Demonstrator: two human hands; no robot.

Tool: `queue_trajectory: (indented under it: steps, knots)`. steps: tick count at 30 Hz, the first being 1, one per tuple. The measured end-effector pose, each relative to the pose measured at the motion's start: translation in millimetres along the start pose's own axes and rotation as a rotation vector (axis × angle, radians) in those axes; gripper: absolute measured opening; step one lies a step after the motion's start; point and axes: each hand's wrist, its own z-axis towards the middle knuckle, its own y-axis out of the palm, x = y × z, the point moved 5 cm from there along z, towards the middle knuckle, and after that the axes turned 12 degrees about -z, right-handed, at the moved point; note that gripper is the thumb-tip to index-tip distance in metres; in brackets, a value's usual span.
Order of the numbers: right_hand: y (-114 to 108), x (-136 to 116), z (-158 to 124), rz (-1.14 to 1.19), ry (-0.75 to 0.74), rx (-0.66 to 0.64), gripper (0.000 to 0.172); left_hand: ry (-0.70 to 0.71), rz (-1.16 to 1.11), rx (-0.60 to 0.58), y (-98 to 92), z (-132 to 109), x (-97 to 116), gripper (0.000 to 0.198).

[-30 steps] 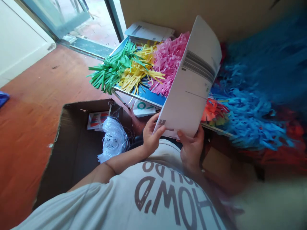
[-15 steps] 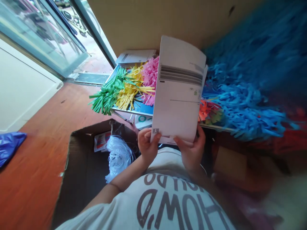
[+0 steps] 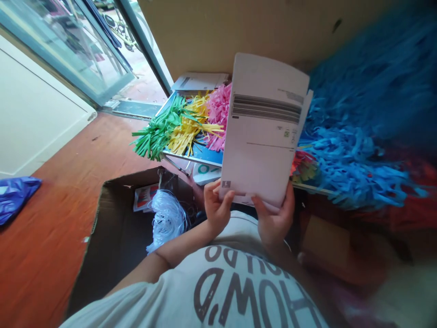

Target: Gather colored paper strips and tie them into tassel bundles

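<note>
Between my two hands, a flat white printed card (image 3: 262, 159), with a dark striped band across its upper part, stands tilted up in front of my waist. My left hand (image 3: 218, 207) grips its lower left corner, thumb on the near face. At the lower right, my right hand (image 3: 276, 218) is closed on the same card, its thumb near the bottom edge. The fingers behind the card are partly hidden. A second white edge shows along its right side. Behind it are pink strips (image 3: 220, 105), yellow strips (image 3: 191, 123) and green strips (image 3: 160, 127).
The strips lie on a blue table (image 3: 213, 156), with a stack of white cards (image 3: 201, 81) at its back. Blue strips (image 3: 351, 159) pile up on the right. An open cardboard box (image 3: 112, 237) holding white string (image 3: 167, 218) stands at left, near a glass door (image 3: 85, 54).
The card and both hands have shifted slightly right in view, and the card leans a little more to the right. Both hands keep their grip.
</note>
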Motion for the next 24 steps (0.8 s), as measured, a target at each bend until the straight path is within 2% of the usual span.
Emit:
queue_trajectory:
  steps: [3, 5, 11, 14, 16, 20, 24]
  knots:
    - [-2.8, -4.5, 0.3, 0.048, -0.015, 0.011, 0.091, -0.066, 0.013, -0.089, 8.3, -1.3, -0.7, 0.070]
    - [-2.7, -5.6, 0.6, 0.078, 0.003, -0.014, 0.092, -0.088, 0.046, -0.080, 9.9, -2.7, -0.6, 0.074]
    - [-1.1, -9.2, 1.2, 0.142, 0.035, -0.034, 0.096, -0.099, 0.003, -0.075, 15.0, -7.3, 0.7, 0.066]
    - [0.0, -9.1, 2.7, 0.141, 0.048, -0.039, 0.097, -0.148, -0.012, -0.025, 12.8, -5.4, -0.1, 0.068]
    - [0.7, -6.8, 4.3, 0.145, 0.044, -0.061, 0.095, -0.234, -0.015, 0.026, 9.0, -0.9, -3.4, 0.066]
    - [2.2, -0.6, 6.6, 0.178, 0.006, -0.192, 0.082, -0.495, -0.131, 0.083, 3.2, 11.9, -14.2, 0.036]
    - [-2.9, 3.8, 6.6, 0.122, 0.070, -0.195, 0.079, -0.654, -0.318, 0.078, 9.1, 14.1, -16.8, 0.034]
